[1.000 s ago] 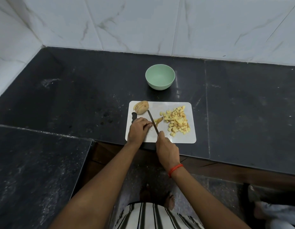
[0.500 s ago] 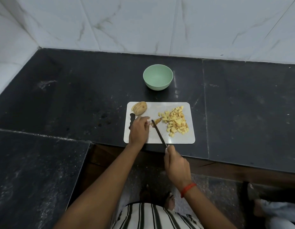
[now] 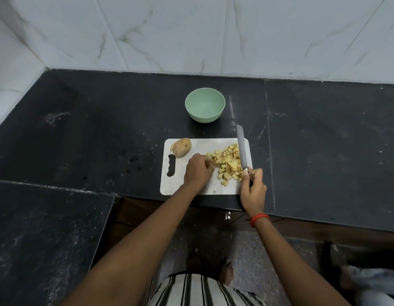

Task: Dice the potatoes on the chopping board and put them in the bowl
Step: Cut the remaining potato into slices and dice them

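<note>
A white chopping board [image 3: 176, 186] lies at the counter's front edge. A pile of diced potato [image 3: 228, 164] covers its right half. A partly cut potato [image 3: 181, 147] sits at the board's far left corner. My left hand [image 3: 197, 171] rests on the board with its fingertips against the left side of the pile; whether it holds a piece I cannot tell. My right hand [image 3: 253, 188] grips a knife [image 3: 241, 149], blade pointing away along the right side of the pile. An empty pale green bowl [image 3: 205, 105] stands just beyond the board.
The black stone counter [image 3: 324, 140] runs left and right, with a lower black slab [image 3: 37, 239] at the near left. White marble tiles [image 3: 191, 34] form the back wall. My feet and a striped garment show below the counter edge.
My right hand swung the knife from the board's middle to the right side of the diced pile. My left hand slid right, up to the pile's left side.
</note>
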`<state>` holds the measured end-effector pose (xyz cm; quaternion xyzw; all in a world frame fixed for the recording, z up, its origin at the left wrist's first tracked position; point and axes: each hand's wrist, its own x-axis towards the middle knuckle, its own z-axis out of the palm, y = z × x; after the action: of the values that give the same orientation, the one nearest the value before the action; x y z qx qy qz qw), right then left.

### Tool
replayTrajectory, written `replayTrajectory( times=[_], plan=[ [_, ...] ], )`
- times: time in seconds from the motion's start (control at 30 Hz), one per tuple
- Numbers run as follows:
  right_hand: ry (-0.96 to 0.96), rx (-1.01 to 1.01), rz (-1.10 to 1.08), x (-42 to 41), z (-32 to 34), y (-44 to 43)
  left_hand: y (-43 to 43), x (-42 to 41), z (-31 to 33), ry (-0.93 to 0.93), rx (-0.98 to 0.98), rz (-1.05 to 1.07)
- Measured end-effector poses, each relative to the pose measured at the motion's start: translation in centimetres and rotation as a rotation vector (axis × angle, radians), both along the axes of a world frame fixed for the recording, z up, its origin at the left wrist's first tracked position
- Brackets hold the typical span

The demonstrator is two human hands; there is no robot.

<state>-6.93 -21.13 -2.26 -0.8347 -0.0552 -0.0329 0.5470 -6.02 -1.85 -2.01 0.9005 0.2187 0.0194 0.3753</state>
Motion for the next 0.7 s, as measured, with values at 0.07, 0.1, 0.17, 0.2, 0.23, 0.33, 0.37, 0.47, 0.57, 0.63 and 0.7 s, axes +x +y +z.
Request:
replayTrajectory(
  times=[0.07,0.1,0.17,0.2,0.23,0.33,0.37,0.47,0.57,0.63,0.7],
  plan=[
    [-0.007,-0.015,0.009,-0.1,0.0,0.0,-1.6,-0.2,0.3,-0.059,-0.148,0.101],
    [-0.011,-0.016,0.011,-0.2,-0.1,0.1,-2.1,-0.3,0.5,-0.091,-0.235,0.151],
    [-0.014,-0.013,0.01,-0.2,-0.1,0.0,-2.6,-0.7,0.7,-0.141,-0.375,0.195],
    [-0.013,-0.016,0.01,-0.2,-0.1,0.0,-2.5,-0.9,0.7,-0.161,-0.415,0.186],
    [-0.014,-0.02,0.011,-0.1,0.0,-0.1,-2.2,-1.1,0.8,-0.179,-0.418,0.17],
    [-0.022,-0.024,0.021,-0.2,-0.1,0.1,0.1,-1.4,1.6,-0.264,-0.246,0.137],
    [-0.024,-0.026,0.022,-0.2,-0.2,0.1,1.1,-1.3,2.1,-0.309,-0.15,0.126],
    [-0.033,-0.04,0.022,-0.2,-0.5,0.1,4.6,-0.9,3.8,-0.33,0.116,0.118],
    [-0.027,-0.045,0.021,-0.2,-0.6,0.1,7.3,-0.8,4.0,-0.217,0.251,0.134],
    [-0.028,-0.051,0.019,-0.3,-0.4,0.2,7.9,-1.1,3.6,-0.129,0.329,0.114],
    [-0.029,-0.054,0.019,-0.4,-0.4,0.2,7.7,-1.4,3.1,-0.055,0.404,0.074]
  ],
)
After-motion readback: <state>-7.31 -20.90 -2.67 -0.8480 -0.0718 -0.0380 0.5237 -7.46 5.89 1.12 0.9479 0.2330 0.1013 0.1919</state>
